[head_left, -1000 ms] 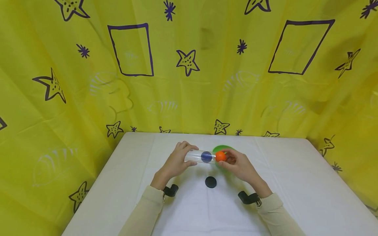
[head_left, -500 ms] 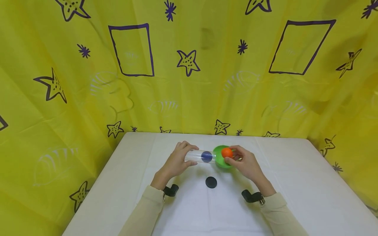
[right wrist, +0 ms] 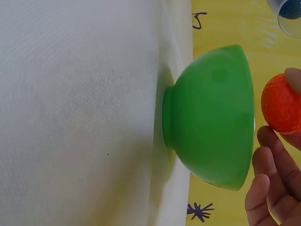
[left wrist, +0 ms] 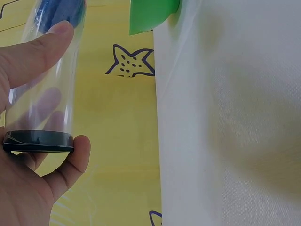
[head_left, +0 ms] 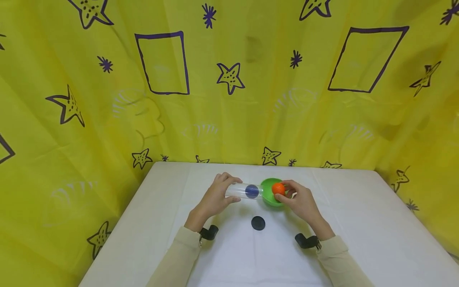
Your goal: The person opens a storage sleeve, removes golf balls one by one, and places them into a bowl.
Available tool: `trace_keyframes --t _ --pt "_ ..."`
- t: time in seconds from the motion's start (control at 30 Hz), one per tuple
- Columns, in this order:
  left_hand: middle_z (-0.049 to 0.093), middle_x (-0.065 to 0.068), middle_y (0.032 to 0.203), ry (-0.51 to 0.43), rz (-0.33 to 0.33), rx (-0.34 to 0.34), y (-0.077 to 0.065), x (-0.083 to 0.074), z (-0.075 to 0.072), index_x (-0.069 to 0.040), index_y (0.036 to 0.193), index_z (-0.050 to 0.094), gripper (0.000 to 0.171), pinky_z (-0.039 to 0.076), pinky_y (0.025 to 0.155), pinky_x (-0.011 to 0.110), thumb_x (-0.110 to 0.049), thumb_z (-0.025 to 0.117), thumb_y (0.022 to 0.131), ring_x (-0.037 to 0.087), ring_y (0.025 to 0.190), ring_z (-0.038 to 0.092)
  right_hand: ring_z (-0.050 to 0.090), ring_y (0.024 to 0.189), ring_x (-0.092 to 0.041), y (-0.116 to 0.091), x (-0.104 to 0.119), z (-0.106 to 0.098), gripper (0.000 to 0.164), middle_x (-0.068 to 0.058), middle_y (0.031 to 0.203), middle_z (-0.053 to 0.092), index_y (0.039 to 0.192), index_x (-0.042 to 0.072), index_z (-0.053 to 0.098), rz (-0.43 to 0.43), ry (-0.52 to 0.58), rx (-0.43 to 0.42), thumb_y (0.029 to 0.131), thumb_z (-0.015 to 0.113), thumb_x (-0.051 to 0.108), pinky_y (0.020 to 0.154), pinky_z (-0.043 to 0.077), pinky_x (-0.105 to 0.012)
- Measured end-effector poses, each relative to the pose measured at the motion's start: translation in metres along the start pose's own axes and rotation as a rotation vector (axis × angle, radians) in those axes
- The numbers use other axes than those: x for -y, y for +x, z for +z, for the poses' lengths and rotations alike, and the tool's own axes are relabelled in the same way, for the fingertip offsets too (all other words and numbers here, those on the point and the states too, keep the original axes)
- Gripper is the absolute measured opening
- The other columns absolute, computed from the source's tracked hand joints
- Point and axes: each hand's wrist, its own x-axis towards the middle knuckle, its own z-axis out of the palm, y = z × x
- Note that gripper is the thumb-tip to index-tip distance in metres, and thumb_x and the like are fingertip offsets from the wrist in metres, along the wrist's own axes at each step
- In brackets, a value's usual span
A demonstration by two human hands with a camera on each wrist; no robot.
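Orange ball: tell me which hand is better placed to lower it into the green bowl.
Probably the right hand: it pinches the orange ball above the green bowl, while the left hand is occupied holding the clear tube with the blue ball inside.

No legible txt, nos., labels or brands in any view. Yellow curtain (head_left: 233, 115) bears wordless dark-line motifs only, e.g. dotted stars (head_left: 231, 78), spiky bursts (head_left: 295, 59) & 4-sided outlines (head_left: 159, 36).
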Motion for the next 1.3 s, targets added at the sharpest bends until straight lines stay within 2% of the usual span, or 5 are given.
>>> trace_keyframes --t 0.2,0.47,0.63,0.87,1.3 --pt "0.060 0.014 0.126 -0.009 0.002 -0.011 -0.001 0.000 0.001 -0.017 0.132 0.063 0.049 0.049 0.093 0.042 -0.019 0.082 0.087 0.026 0.114 0.047 0.059 0.096 -0.028 0.005 -0.001 0.004 0.048 -0.014 0.113 0.069 0.126 0.002 0.066 -0.022 -0.009 -0.015 0.086 0.083 0.022 0.078 0.046 -0.031" --pt "0.060 0.012 0.124 0.003 0.017 -0.007 -0.001 0.000 0.000 -0.016 0.132 0.063 0.048 0.049 0.090 0.041 -0.020 0.081 0.088 0.025 0.112 0.047 0.056 0.098 -0.031 0.019 0.000 0.012 0.043 -0.016 0.108 0.065 0.120 0.001 0.069 -0.021 -0.035 0.001 0.086 0.084 0.022 0.083 0.045 -0.035" --pt "0.060 0.011 0.124 0.012 0.018 -0.005 -0.002 -0.001 0.000 -0.016 0.132 0.063 0.048 0.049 0.090 0.040 -0.020 0.081 0.088 0.024 0.112 0.047 0.048 0.107 -0.035 0.025 0.003 0.016 0.044 -0.020 0.115 0.061 0.121 0.001 0.070 0.002 -0.068 0.014 0.086 0.083 0.025 0.086 0.041 -0.039" --pt "0.060 0.012 0.125 -0.007 0.013 -0.001 -0.001 -0.003 0.000 -0.017 0.132 0.063 0.048 0.049 0.091 0.041 -0.020 0.081 0.088 0.025 0.113 0.047 0.039 0.118 -0.042 0.030 0.001 0.022 0.045 -0.024 0.129 0.053 0.120 0.005 0.072 0.029 -0.152 0.011 0.084 0.085 0.029 0.095 0.035 -0.057" --pt "0.060 0.013 0.127 -0.016 0.007 0.006 -0.001 -0.003 0.002 -0.018 0.132 0.063 0.049 0.050 0.091 0.042 -0.020 0.082 0.087 0.025 0.112 0.047 0.033 0.128 -0.047 0.027 -0.002 0.027 0.043 -0.025 0.144 0.045 0.118 0.008 0.074 0.064 -0.179 0.042 0.084 0.084 0.032 0.099 0.032 -0.063"
